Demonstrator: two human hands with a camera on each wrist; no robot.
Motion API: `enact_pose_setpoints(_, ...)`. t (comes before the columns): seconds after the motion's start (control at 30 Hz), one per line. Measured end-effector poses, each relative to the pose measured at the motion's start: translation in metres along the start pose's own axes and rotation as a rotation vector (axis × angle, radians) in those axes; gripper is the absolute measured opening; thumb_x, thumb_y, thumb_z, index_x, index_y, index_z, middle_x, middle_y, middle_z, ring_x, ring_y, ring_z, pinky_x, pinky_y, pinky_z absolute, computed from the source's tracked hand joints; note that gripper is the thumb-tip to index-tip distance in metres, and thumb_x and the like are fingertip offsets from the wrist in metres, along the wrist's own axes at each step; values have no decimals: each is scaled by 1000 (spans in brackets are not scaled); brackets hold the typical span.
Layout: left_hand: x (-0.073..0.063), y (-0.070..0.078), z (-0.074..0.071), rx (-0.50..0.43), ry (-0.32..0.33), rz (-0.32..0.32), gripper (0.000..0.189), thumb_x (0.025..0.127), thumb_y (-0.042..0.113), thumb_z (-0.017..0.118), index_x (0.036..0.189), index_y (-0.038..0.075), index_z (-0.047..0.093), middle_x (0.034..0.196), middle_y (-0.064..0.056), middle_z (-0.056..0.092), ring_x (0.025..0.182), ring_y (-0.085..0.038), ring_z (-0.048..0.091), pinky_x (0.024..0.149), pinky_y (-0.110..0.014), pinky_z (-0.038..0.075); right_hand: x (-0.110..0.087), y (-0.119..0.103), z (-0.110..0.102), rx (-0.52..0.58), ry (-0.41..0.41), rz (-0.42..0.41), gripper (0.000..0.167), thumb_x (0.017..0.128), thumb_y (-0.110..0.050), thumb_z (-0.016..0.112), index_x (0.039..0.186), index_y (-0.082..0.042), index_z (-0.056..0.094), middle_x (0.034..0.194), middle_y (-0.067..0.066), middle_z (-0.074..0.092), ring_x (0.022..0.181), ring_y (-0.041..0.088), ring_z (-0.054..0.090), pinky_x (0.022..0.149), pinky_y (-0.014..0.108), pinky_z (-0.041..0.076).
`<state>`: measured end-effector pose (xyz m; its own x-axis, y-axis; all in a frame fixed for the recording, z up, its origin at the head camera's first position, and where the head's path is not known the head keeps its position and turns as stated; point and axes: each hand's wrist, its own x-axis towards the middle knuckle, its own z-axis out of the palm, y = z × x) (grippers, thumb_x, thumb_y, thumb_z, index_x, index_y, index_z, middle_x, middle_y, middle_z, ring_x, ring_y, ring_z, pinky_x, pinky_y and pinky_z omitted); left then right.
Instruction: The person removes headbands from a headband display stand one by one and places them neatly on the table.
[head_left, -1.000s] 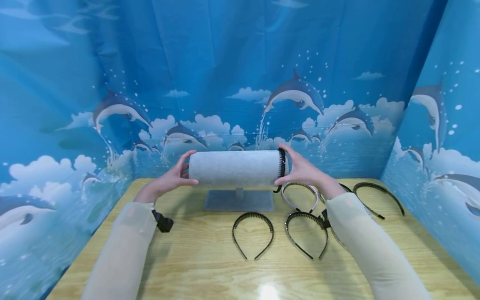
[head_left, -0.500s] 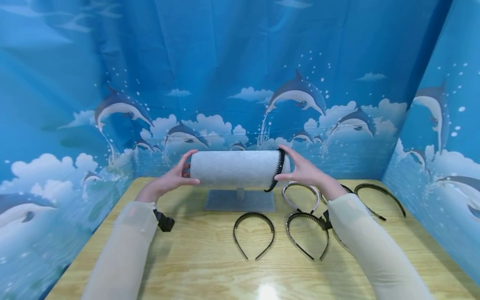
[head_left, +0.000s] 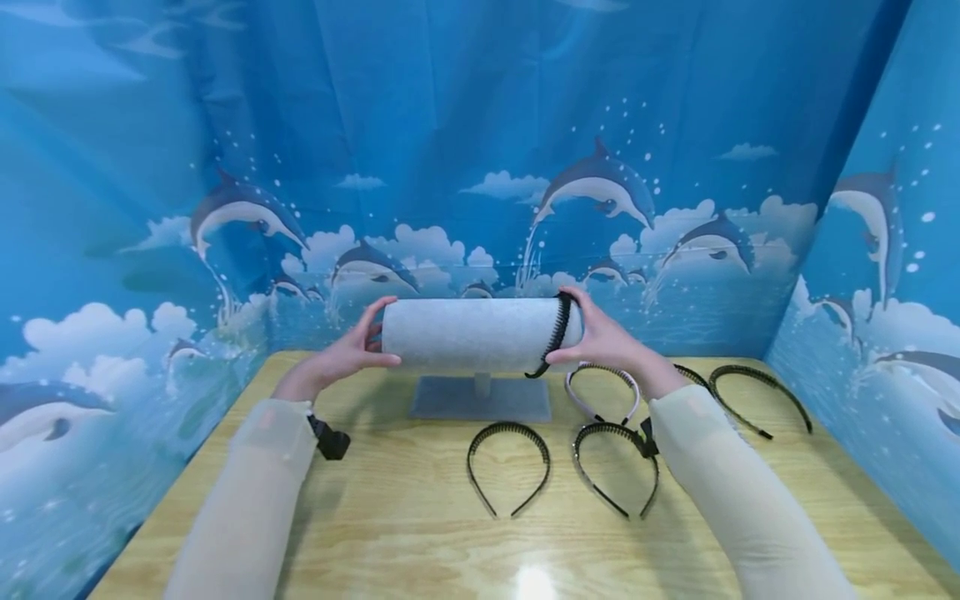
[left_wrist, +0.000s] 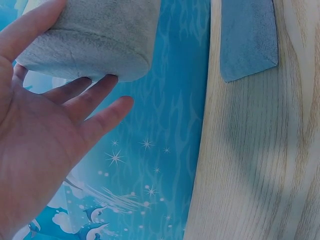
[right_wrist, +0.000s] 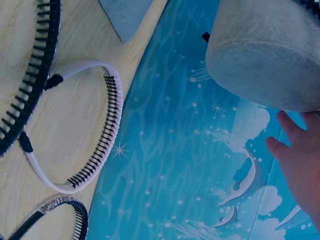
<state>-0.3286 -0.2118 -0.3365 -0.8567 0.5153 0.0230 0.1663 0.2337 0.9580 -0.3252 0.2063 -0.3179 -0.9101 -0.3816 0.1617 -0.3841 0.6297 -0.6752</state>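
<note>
A grey cylindrical headband stand [head_left: 468, 333], its roll lying crosswise above a flat base, is between my two hands. My left hand [head_left: 345, 354] grips the roll's left end, thumb in front and index finger over the top. In the left wrist view its other fingers lie at the end face. A black toothed headband [head_left: 558, 333] sits around the right end of the roll, leaning so its lower tip points left. My right hand [head_left: 603, 340] spans that end, its index finger at the headband's top and its thumb at the front of the band.
On the wooden table [head_left: 405, 517] lie a black headband [head_left: 508, 427], a dark glittery headband [head_left: 600, 427] and a pale lilac headband [right_wrist: 117, 115]. Further black headbands, including one at the far right [head_left: 757, 373], lie near the right forearm. A dolphin-print curtain [head_left: 465, 125] encloses the back and sides.
The black headband on the roll has gone from upright to leaning, its lower tip shifting left under the right thumb. Both hands stay at the roll's ends.
</note>
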Motion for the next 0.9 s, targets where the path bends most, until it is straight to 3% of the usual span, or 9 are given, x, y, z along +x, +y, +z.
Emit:
enact_pose_setpoints(0.13, 0, 1, 0, -8, -2, -3, 95, 92, 5, 67, 156, 29, 1, 157, -22, 5, 139, -51, 18, 102, -66, 32, -1, 0, -1, 0, 5, 24, 117, 69, -44, 87, 155, -17, 13, 155, 19, 21, 135, 43, 31, 102, 63, 34)
enact_pose_setpoints(0.47, 1, -1, -1, 5, -13, -2, 95, 92, 7, 67, 156, 30, 0, 157, -22, 5, 139, -50, 19, 102, -65, 32, -8, 1, -5, 6, 17, 21, 115, 71, -42, 87, 155, -17, 13, 159, 15, 14, 143, 37, 17, 107, 66, 23)
enact_pose_setpoints(0.77, 0, -2, -1, 12, -8, -2, 96, 92, 9, 68, 156, 31, 0, 157, -22, 5, 138, -50, 19, 102, -65, 32, -11, 13, -3, 66, 63, -43, 112, 71, -30, 88, 155, -16, 15, 159, 13, 14, 144, 36, 13, 110, 64, 18)
enact_pose_setpoints(0.9, 1, -2, -1, 12, -4, 2, 97, 91, 10, 70, 156, 31, 1, 157, -21, 8, 138, -49, 21, 102, -64, 34, -14, 17, -5, 77, 70, -34, 109, 74, -26, 87, 155, -14, 15, 159, 14, 14, 144, 37, 12, 110, 64, 18)
